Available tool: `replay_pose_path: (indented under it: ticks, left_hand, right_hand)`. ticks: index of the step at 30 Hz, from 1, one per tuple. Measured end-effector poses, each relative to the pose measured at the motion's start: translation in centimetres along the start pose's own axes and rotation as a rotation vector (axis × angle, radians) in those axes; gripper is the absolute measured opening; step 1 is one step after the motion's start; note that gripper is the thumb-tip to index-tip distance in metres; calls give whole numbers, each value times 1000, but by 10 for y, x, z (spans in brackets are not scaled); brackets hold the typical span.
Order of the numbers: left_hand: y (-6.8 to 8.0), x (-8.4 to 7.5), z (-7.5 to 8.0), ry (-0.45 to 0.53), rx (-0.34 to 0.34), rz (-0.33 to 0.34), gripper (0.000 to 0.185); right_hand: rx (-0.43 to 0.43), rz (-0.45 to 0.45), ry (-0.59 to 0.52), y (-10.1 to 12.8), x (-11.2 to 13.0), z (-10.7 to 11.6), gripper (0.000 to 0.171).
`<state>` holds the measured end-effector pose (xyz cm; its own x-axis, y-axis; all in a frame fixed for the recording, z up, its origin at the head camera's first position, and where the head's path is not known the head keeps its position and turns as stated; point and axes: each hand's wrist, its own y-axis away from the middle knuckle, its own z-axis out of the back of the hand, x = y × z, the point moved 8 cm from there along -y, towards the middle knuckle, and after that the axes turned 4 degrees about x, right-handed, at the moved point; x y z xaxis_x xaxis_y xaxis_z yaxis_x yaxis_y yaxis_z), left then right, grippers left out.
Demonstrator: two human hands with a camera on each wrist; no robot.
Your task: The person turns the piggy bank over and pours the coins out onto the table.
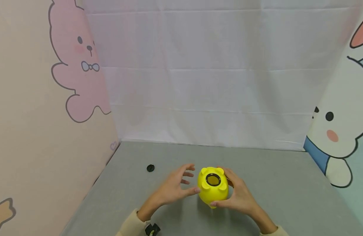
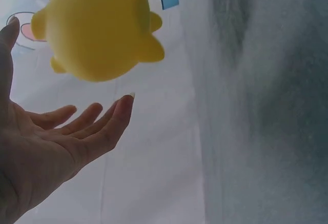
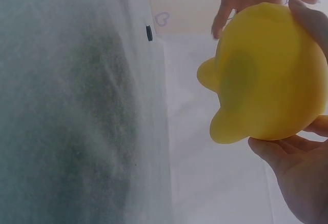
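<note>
Right hand (image 1: 238, 195) grip curled round yellow pig-shaped bank (image 1: 213, 187) on grey table (image 1: 272, 183); left hand (image 1: 173, 186) grip wide, thumb touching it; black plug (image 1: 150, 168) well apart.

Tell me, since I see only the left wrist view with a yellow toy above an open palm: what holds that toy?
Observer: The right hand grips the yellow toy; the left hand is open beside it.
Operator: Does the toy have an opening?
Observer: Yes, a round hole ringed in black faces up in the head view.
Operator: Anything else on the table?
Observer: A small black cap lies on the grey table, left of the hands.
</note>
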<state>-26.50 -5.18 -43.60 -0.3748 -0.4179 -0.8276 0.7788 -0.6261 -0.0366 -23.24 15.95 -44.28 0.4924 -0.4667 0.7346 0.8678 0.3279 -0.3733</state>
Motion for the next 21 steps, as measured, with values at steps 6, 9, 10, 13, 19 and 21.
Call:
replay_pose_path:
  ticks: [6,9,10,13,19,21]
  left_hand:
    - [-2,6,-24,150,31,26,94]
    - [-3,7,-30,189,12,30,93]
    - [-3,8,-31,196,3,30,93]
    - [-4,8,-34,238,-6,23,90]
    - [-8,9,-40,295,18,24,93]
    - [-8,10,-41,297,13,36,94]
  right_hand:
    - [-18,24,-13,0,2,1,103]
    - [-18,21,-6,-1,3,0,102]
    - [-16,19,-2,-1,3,0,103]
    - [-8,26,8,-2,5,-2,103]
    - [0,43,-11,-3,6,-6,103]
    - [-3,43,-16,-2,5,-6,102]
